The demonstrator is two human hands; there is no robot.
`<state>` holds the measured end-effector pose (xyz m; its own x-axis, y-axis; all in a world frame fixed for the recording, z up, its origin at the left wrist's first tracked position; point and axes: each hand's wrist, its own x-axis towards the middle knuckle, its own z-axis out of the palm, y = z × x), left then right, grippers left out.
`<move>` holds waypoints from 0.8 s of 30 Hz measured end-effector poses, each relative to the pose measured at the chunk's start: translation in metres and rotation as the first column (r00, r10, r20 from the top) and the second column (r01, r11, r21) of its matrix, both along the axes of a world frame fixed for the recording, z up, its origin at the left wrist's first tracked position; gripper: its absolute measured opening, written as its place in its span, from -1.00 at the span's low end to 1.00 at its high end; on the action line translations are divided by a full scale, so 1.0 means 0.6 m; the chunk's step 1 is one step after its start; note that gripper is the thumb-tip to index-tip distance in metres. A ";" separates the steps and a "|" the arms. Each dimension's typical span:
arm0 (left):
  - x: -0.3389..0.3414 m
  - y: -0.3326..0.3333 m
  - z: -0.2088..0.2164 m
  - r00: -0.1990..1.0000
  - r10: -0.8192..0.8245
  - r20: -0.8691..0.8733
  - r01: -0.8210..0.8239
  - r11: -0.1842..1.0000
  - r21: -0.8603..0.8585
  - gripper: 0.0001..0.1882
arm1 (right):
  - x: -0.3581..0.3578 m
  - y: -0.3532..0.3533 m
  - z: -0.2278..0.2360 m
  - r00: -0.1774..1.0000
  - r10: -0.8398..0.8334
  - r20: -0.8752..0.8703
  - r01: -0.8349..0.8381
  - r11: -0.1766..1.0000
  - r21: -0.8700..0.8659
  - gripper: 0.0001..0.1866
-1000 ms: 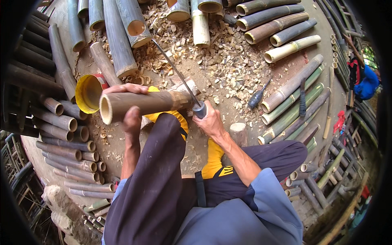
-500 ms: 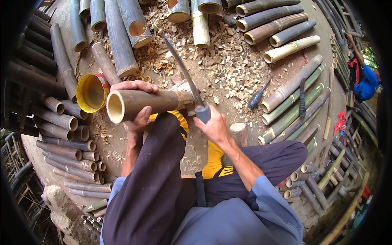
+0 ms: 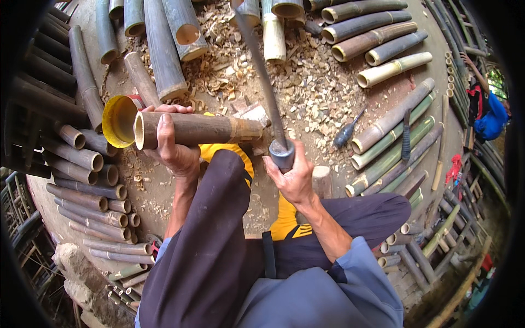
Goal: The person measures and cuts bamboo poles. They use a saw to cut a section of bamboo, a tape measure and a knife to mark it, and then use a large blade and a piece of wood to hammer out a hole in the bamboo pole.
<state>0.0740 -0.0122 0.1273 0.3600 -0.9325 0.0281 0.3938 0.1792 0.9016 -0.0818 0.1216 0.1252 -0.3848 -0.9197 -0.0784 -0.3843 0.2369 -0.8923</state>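
My left hand is closed round the near-left end of a brown bamboo tube, which lies almost level with its hollow mouth to the left. The tube's right end is pared pale and sits by a wooden block. In my right hand is a machete, gripped by its grey handle with the long dark blade pointing up and away. The blade is just right of the tube's end, apart from it and a little blurred.
A yellow tin stands behind the tube's mouth. Wood chips cover the ground ahead. Bamboo tubes lie in rows on both sides. A dark-handled pointed tool lies on the right. A person in blue is at the far right.
The machete has moved right, off the tube's end, and its blade stands more upright. The tube has shifted slightly, and my left hand has turned, its thumb now across the tube's near side.
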 end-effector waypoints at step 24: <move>0.016 0.014 -0.015 0.910 -0.415 -0.002 0.402 0.881 -0.250 -0.45 | -0.006 0.004 -0.032 0.993 0.015 0.114 -0.021 0.999 0.046 -0.69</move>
